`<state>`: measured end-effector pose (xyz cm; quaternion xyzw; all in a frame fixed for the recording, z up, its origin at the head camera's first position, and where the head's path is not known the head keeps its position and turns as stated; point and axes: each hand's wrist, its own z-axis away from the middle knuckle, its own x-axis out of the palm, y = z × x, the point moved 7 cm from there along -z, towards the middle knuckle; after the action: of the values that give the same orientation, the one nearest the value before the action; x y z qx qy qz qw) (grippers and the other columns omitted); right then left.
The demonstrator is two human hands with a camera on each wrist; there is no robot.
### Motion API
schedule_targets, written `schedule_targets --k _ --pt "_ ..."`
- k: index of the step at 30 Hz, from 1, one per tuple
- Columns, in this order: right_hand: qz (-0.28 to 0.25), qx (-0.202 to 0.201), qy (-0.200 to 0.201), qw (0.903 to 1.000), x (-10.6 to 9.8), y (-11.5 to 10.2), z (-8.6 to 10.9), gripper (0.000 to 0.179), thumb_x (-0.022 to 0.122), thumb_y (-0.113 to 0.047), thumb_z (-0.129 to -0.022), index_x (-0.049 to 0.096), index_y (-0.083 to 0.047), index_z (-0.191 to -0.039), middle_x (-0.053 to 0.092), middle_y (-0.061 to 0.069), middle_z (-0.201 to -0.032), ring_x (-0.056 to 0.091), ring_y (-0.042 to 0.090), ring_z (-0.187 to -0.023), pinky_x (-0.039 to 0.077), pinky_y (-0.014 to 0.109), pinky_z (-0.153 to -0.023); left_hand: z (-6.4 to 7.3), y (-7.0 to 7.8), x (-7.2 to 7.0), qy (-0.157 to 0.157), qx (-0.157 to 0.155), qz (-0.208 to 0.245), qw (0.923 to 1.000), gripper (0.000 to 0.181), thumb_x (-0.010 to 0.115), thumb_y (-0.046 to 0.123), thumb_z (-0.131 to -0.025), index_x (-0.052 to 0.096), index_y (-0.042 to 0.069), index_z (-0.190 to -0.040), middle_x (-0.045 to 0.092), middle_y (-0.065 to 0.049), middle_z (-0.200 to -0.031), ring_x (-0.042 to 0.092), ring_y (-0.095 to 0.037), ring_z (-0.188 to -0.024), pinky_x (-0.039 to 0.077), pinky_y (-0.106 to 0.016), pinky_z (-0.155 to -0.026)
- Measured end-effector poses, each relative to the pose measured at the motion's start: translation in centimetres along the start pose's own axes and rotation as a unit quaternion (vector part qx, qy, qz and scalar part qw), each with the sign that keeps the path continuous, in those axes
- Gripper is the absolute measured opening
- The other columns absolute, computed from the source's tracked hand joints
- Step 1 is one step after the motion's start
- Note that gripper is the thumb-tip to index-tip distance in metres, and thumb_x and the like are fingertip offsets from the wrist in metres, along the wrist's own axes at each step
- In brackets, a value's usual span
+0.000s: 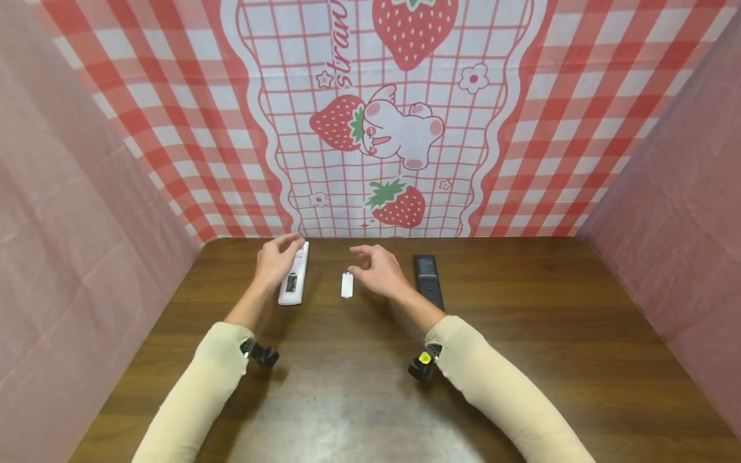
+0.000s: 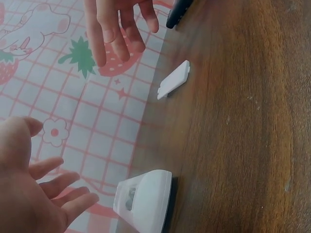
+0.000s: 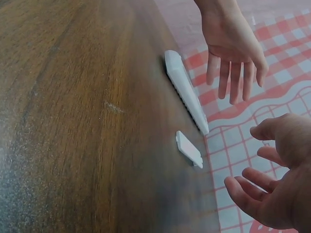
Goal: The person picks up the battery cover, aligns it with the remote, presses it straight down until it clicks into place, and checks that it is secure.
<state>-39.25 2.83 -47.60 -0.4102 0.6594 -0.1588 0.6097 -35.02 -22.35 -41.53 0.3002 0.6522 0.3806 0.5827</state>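
A white remote control (image 1: 296,294) lies back up on the wooden table, its battery compartment (image 1: 292,283) uncovered; what lies inside is too small to tell. My left hand (image 1: 276,262) hovers over its far part with relaxed fingers, apart from the remote in the left wrist view. To the right of the remote lies a small white battery cover (image 1: 347,285), seen also as a loose cover (image 3: 188,148) in the right wrist view. Just beside and above that cover is my right hand (image 1: 377,270), fingers loosely bent and holding nothing.
A black remote control (image 1: 427,278) lies on the table right of my right hand, partly hidden by the forearm. The table (image 1: 336,386) meets a strawberry-print cloth (image 1: 399,128) at its far edge. Pink curtains (image 1: 683,212) hang on both sides.
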Motion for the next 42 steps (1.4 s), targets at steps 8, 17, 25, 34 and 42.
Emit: schedule_targets --k 8,17,25,34,42 --pt "0.018 -0.003 -0.007 0.9998 1.3 0.9 -0.8 0.052 0.084 -0.039 -0.097 0.076 -0.027 -0.147 0.079 0.005 -0.131 0.070 0.016 -0.105 0.060 0.040 -0.093 -0.4 -0.5 0.0 0.014 0.004 -0.017 0.9997 0.056 0.059 0.045 -0.114 0.063 0.012 -0.160 0.066 -0.018 -0.163 0.055 -0.041 -0.159 0.041 -0.056 -0.139" --pt "0.050 0.009 -0.001 0.9987 2.8 1.2 -1.4 0.051 0.082 -0.038 -0.096 0.076 -0.026 -0.146 0.079 0.007 -0.135 0.073 0.026 -0.124 0.061 0.050 -0.108 -1.8 -2.0 0.1 0.027 0.004 -0.022 0.9994 0.055 0.064 0.046 -0.110 0.069 0.014 -0.155 0.070 -0.016 -0.158 0.058 -0.040 -0.155 0.045 -0.054 -0.135" --pt "0.093 0.003 -0.013 0.9956 3.7 2.6 -2.5 0.052 0.081 -0.041 -0.097 0.075 -0.027 -0.147 0.077 0.004 -0.135 0.073 0.025 -0.128 0.063 0.048 -0.111 -6.3 -6.7 1.4 0.021 -0.013 -0.050 0.9984 0.061 0.068 0.055 -0.106 0.068 0.020 -0.156 0.070 -0.016 -0.158 0.063 -0.039 -0.148 0.051 -0.057 -0.128" --pt "0.127 0.021 -0.027 0.9913 3.4 2.2 -1.9 0.051 0.082 -0.041 -0.099 0.075 -0.028 -0.148 0.071 0.001 -0.123 0.068 0.020 -0.112 0.063 0.044 -0.093 -7.4 -8.2 1.5 0.029 -0.031 -0.068 0.9968 0.062 0.072 0.055 -0.103 0.071 0.019 -0.153 0.073 -0.013 -0.155 0.063 -0.037 -0.146 0.053 -0.054 -0.125" --pt "0.138 0.030 -0.038 0.9893 3.6 2.0 -1.2 0.052 0.083 -0.043 -0.099 0.075 -0.027 -0.148 0.071 0.004 -0.127 0.067 0.021 -0.113 0.063 0.042 -0.087 -8.8 -10.1 1.8 0.026 -0.024 -0.082 0.9960 0.067 0.072 0.059 -0.102 0.070 0.019 -0.155 0.072 -0.014 -0.158 0.061 -0.038 -0.150 0.051 -0.056 -0.129"
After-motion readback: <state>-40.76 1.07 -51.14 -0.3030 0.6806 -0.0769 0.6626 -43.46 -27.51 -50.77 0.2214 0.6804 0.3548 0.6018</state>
